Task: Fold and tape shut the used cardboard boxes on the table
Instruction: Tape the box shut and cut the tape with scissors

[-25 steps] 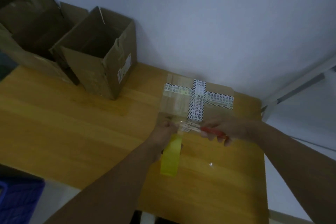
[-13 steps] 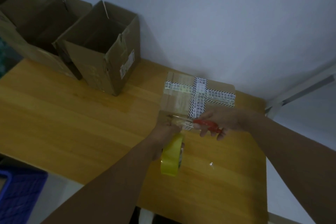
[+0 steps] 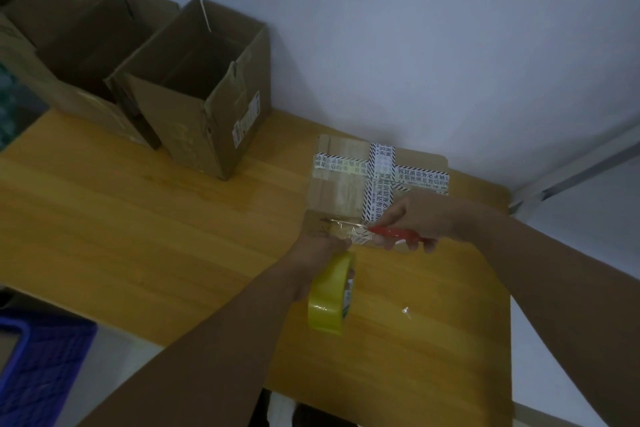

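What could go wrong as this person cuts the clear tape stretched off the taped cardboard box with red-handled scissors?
The red-handled scissors work close to the left hand holding the yellow tape roll, so a slip might nick fingers. Once cut, the stretched clear tape may spring back and stick to itself.

One wide-angle camera, worn on my head, looks forward and steeply down across the wooden table (image 3: 138, 218) toward the wall (image 3: 415, 45) at its far edge. My left hand (image 3: 318, 253) and right hand (image 3: 419, 215) sit mid-frame, close under the lens; open boxes (image 3: 194, 87) fill the far left corner.
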